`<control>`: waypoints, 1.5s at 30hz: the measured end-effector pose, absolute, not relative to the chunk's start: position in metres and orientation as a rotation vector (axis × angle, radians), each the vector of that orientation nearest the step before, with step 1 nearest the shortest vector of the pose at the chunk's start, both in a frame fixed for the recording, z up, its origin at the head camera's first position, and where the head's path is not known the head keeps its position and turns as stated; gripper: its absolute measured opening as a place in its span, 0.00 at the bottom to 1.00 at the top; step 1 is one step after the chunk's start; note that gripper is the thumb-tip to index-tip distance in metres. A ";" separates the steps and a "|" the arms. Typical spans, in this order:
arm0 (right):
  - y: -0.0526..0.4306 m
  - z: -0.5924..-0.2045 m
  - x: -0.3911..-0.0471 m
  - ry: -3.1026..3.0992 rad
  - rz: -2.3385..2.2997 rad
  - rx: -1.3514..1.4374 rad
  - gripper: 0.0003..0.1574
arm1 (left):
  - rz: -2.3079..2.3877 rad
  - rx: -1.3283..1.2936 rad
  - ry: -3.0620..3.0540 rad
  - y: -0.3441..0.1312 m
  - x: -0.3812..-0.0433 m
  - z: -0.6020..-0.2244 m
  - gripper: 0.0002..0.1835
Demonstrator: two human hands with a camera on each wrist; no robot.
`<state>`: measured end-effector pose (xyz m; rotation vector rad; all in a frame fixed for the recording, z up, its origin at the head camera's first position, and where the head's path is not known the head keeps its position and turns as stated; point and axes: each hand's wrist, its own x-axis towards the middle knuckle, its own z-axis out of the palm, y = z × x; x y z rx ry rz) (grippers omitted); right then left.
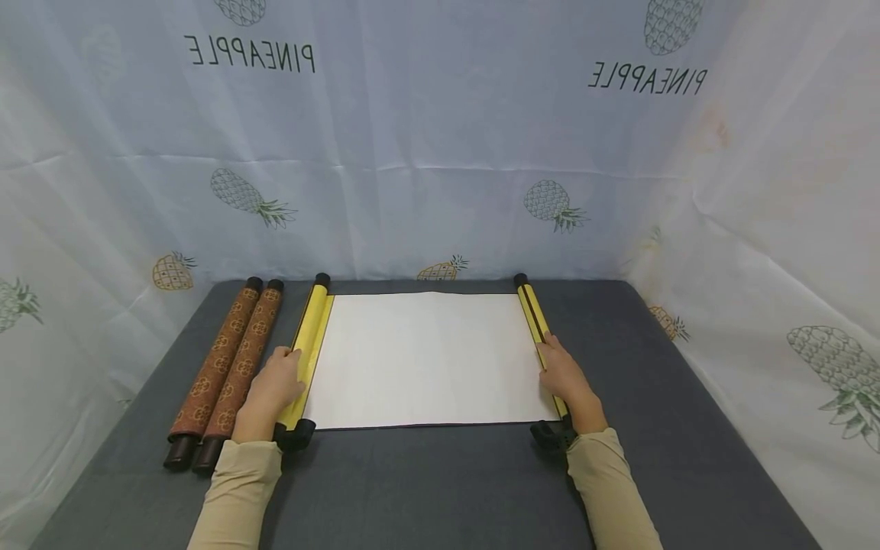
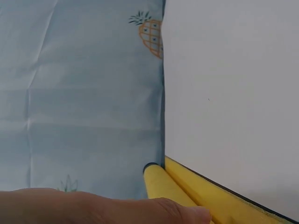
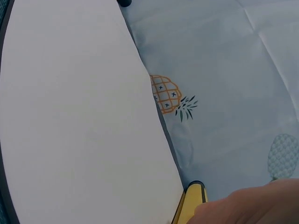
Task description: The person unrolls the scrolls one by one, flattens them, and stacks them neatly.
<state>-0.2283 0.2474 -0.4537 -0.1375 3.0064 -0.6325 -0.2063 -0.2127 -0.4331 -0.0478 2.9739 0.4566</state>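
A partly unrolled scroll (image 1: 426, 359) lies across the table in the head view, its white face blank and its yellow backing showing on the rolled ends. My left hand (image 1: 273, 387) grips the thicker yellow roll at the left end, near its middle. At the other end, the thinner roll is held by my right hand (image 1: 565, 374). Black knobs cap both rolls. In the left wrist view, a finger (image 2: 107, 208) lies along the yellow roll (image 2: 166, 184). The right wrist view shows part of the right hand (image 3: 252, 205) over its roll (image 3: 191, 203); most fingers are hidden.
Two rolled scrolls in brown patterned cloth, one farther left (image 1: 216, 363) and one beside it (image 1: 247, 359), lie left of my left hand. The table (image 1: 426, 489) has a dark grey cover. White pineapple-print curtains (image 1: 426, 114) hang behind it and along both sides.
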 end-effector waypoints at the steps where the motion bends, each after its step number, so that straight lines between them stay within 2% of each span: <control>1: 0.248 -0.454 -0.229 3.007 -0.627 -0.132 0.34 | 0.458 -0.044 2.975 -0.213 -0.206 -0.433 0.33; 28: 0.254 -0.452 -0.230 2.936 -0.660 -0.004 0.40 | 0.471 -0.002 2.976 -0.214 -0.208 -0.433 0.31; 36: 0.256 -0.453 -0.230 2.923 -0.689 -0.037 0.41 | 0.526 -0.050 2.910 -0.215 -0.208 -0.435 0.37; 45: 0.258 -0.455 -0.230 2.918 -0.692 -0.034 0.42 | 0.542 -0.046 2.914 -0.217 -0.208 -0.437 0.34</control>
